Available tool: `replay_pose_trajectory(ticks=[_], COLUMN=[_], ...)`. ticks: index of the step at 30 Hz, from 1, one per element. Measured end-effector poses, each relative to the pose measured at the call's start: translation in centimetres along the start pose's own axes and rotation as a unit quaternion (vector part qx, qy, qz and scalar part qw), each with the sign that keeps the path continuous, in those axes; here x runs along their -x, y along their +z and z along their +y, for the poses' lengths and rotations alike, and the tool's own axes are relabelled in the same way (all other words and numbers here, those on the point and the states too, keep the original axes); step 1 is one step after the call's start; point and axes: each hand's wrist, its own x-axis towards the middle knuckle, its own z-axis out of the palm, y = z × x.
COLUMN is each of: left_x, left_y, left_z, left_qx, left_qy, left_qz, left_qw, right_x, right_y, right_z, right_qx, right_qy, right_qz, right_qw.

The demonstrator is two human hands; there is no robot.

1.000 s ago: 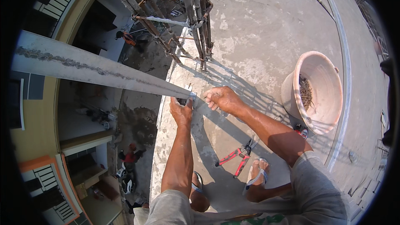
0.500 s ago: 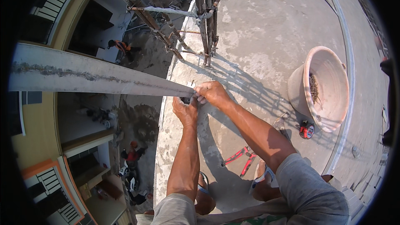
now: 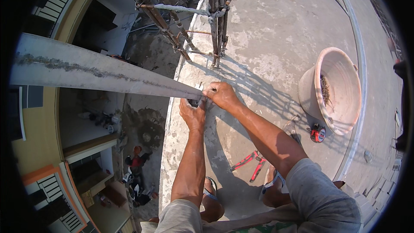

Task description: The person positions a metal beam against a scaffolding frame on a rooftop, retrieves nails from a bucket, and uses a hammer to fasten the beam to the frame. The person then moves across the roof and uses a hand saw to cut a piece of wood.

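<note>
While gripped, both hands on beam

A long grey sheet-metal strip is seen with a dull, matt face, marked along its length by a rough crusted line of grey residue. Its near end is gripped by the bare left hand and right hand. The grey concrete roof slab looks rough, patchy and stained, crumbling at its left edge. A pale pink plastic basin appears smooth and faintly glossy, dusted inside. Red-handled metal pliers show glossy plastic handles. Rusty steel reinforcement bars by the far edge of the slab look coarse and brown. Grey cloth sleeves appear soft and matt.
</note>
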Motion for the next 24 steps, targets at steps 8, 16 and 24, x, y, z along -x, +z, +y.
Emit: replay_pose_trajectory(ticks=[8, 16, 24], left_x=[1.4, 2.2, 3.1], left_y=[0.2, 0.3, 0.5], left_z=[0.2, -1.0, -2.0], left_qx=[0.092, 0.078, 0.043], left_qy=[-0.039, 0.054, 0.087], left_qz=[0.034, 0.083, 0.053], left_qw=[0.994, 0.992, 0.994], right_x=[0.1, 0.1, 0.4], right_y=[0.8, 0.8, 1.0], right_z=[0.2, 0.2, 0.7], right_qx=[0.038, 0.097, 0.084], right_qy=[-0.095, -0.066, -0.072], right_qz=[0.049, 0.022, 0.039], right_qw=[0.994, 0.993, 0.993])
